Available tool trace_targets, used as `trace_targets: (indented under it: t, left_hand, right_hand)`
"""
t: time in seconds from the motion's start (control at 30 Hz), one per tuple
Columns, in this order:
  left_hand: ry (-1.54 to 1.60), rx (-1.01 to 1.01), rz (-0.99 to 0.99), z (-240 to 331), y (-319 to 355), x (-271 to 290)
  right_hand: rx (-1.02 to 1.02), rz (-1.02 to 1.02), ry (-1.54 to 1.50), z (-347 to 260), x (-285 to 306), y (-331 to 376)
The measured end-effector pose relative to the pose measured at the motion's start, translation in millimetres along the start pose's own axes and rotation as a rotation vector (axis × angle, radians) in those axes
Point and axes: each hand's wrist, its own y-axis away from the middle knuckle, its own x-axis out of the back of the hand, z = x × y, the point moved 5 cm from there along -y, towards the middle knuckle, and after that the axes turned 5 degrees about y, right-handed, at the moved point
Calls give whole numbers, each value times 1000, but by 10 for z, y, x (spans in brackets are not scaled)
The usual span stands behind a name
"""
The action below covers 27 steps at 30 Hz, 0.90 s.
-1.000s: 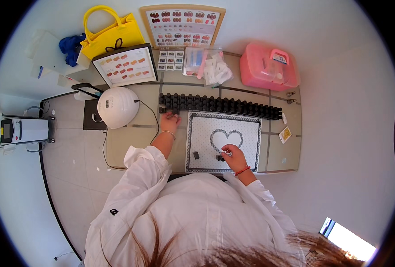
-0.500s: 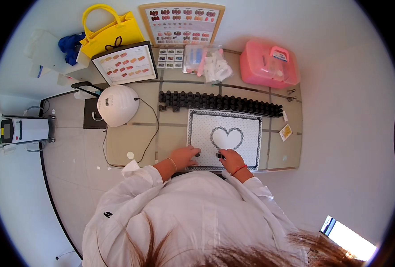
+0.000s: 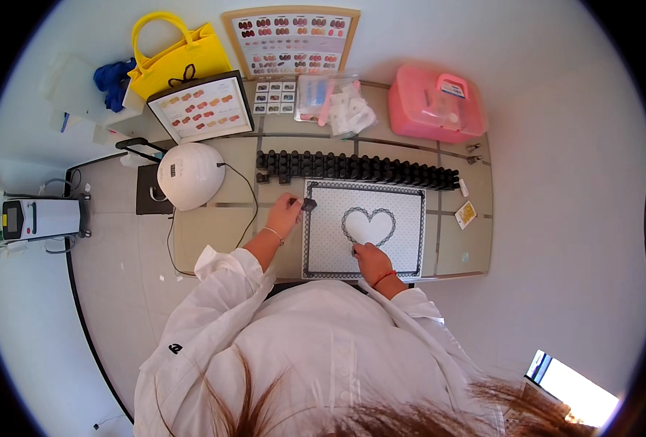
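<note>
My left hand is closed on a small black bottle, held tilted over the left border of the patterned mat. It looks like the black bottles packed in long rows just beyond the mat. Lower down, my right hand is closed in a pinch above the mat, near the lower tip of the printed heart. A small dark piece shows at its fingertips; most of it is hidden, so its kind is unclear.
A white nail lamp with a looping cord stands left. Colour sample boards, a small-box set, plastic packets and a pink case line the back. A small tube and yellow-patterned card lie right.
My left hand has moved up and left with the black bottle, toward the mat's left edge. My right hand has shifted slightly, still pinching near the heart. The view has shifted a little.
</note>
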Motion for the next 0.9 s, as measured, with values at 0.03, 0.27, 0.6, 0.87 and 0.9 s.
trace_targets:
  t: [0.03,0.27,0.6,0.87,0.9]
  left_hand:
    - [-120,-74,39,103,-9,5]
    - [-614,-387,102,523,-12,-39]
    - [-708,-362,165,623,-31,-88]
    - [-925,-335,-23,250,169,-243]
    - [-947,-326,-44,262,180,-290]
  right_hand:
    - [-2,0,-2,5,2,8]
    - [-5,20,-9,-13,20,18]
    - [16,25,-48,-19,52,61]
    - [12,33,-48,-19,36,68]
    - [19,44,-44,-8,27,70]
